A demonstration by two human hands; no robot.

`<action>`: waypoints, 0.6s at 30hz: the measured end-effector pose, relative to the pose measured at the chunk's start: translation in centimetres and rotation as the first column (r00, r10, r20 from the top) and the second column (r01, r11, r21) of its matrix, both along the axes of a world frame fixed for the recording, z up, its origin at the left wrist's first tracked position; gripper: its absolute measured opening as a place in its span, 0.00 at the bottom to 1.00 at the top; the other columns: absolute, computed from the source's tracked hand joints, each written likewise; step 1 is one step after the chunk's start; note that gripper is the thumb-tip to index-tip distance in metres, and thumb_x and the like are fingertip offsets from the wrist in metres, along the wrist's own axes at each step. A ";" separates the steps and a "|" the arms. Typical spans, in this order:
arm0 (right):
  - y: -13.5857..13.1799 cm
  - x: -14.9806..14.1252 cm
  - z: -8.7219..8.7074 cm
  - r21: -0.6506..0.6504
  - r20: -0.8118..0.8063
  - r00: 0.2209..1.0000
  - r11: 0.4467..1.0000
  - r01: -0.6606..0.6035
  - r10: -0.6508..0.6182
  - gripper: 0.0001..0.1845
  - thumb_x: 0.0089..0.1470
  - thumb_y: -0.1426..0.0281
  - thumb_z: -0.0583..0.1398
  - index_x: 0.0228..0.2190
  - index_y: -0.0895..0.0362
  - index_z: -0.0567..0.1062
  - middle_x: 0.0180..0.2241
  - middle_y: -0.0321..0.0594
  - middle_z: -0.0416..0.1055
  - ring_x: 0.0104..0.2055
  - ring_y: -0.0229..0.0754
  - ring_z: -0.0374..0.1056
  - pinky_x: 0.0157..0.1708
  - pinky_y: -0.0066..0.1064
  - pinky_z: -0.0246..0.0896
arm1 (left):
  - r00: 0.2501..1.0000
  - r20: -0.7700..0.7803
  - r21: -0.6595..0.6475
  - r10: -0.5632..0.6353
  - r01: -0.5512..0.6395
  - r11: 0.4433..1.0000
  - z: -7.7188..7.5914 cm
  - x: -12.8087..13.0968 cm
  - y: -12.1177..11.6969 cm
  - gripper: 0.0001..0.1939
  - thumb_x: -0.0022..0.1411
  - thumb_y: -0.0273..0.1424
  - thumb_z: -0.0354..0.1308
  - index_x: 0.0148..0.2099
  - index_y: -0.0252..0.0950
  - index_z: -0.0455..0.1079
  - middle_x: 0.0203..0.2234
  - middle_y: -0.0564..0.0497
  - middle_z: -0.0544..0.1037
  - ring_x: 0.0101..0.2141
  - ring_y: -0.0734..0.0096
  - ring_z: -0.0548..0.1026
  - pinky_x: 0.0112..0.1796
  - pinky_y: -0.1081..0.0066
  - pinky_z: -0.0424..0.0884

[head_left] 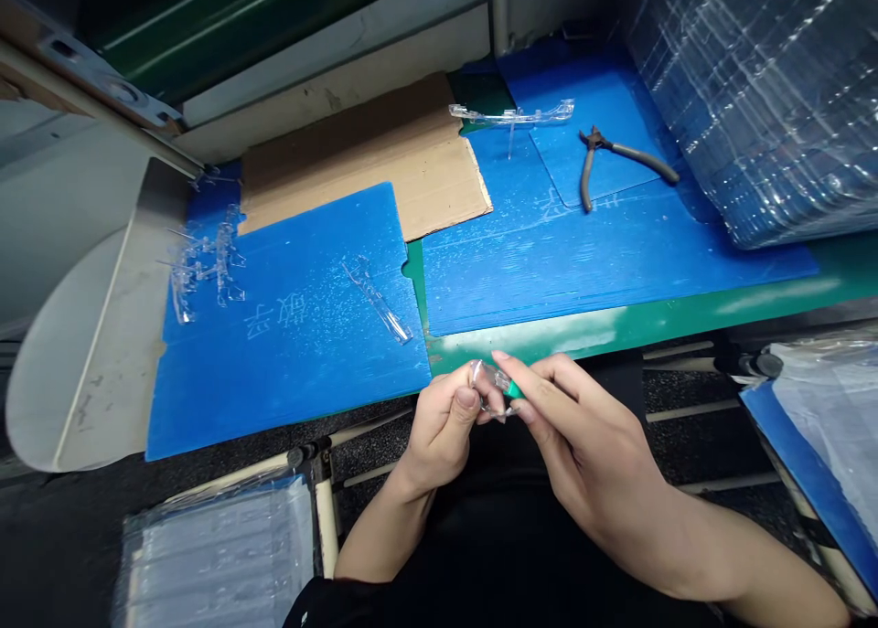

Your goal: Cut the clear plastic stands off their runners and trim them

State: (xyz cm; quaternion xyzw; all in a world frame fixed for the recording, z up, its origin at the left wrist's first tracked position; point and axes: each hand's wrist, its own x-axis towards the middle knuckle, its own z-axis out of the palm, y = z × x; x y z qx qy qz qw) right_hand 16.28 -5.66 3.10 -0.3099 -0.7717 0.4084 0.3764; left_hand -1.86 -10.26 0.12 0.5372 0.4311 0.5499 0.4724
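The green tabletop (617,324) spans the view; its near edge shows as a shiny strip right of centre, just beyond the hands, with open room between that edge and the person's dark clothing. The film-wrapped stack (761,116) walls off the far right. The right board (497,285) and left board (322,372), both blue, lie with a narrow green gap between them; the left board's near side reaches the tabletop's edge. A broad stretch of blue surface separates the hands from the pliers (594,145), whose handles stand spread near the stack. The cardboard (363,143) lies behind, its near part under the left board. The right hand (604,441) has its grip pinched on a small green piece; the left hand (439,427) has its grip closed on the clear piece. Clear parts (223,253) cluster at the left board's far left, and a clear strip (380,303) lies slanted near its right edge. The clear piece (478,369) is held up between both hands, in front of the near edge: glossy, see-through, curved, partly covered by fingers. The green piece (513,389) meets its right side, mostly hidden.
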 end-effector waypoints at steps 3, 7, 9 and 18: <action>1.5 -0.5 -0.8 -0.002 0.052 0.995 0.996 0.090 -0.090 0.23 0.76 0.78 0.55 0.66 0.60 0.74 0.42 0.43 0.72 0.40 0.40 0.72 0.41 0.33 0.73 | 0.997 0.028 0.028 -0.073 0.073 0.997 0.3 0.3 0.0 0.21 0.82 0.43 0.49 0.39 0.37 0.73 0.26 0.49 0.75 0.27 0.70 0.70 0.30 0.67 0.64; 2.4 -0.6 -1.3 -0.032 0.034 0.992 0.992 0.122 -0.121 0.22 0.76 0.77 0.56 0.66 0.61 0.75 0.42 0.43 0.73 0.42 0.40 0.72 0.44 0.33 0.72 | 0.995 0.074 0.040 -0.064 0.061 0.997 -0.1 0.7 -0.2 0.21 0.83 0.43 0.47 0.41 0.37 0.73 0.27 0.50 0.74 0.27 0.71 0.68 0.31 0.67 0.63; 2.3 -0.4 -1.2 -0.044 0.009 0.993 0.992 0.118 -0.118 0.23 0.75 0.77 0.56 0.66 0.60 0.75 0.41 0.42 0.73 0.41 0.40 0.72 0.44 0.32 0.71 | 0.993 0.089 0.052 -0.071 0.067 0.996 -0.3 1.0 -0.2 0.21 0.83 0.42 0.48 0.41 0.36 0.74 0.28 0.50 0.74 0.28 0.71 0.69 0.32 0.67 0.64; 2.8 0.0 -2.7 -0.519 -0.133 0.959 0.842 0.146 -0.248 0.17 0.66 0.64 0.69 0.52 0.57 0.85 0.37 0.40 0.74 0.35 0.40 0.68 0.32 0.31 0.66 | 0.800 0.475 -0.103 0.366 -0.362 0.926 2.4 -0.1 2.8 0.25 0.75 0.29 0.63 0.68 0.56 0.67 0.51 0.53 0.77 0.50 0.71 0.79 0.56 0.60 0.81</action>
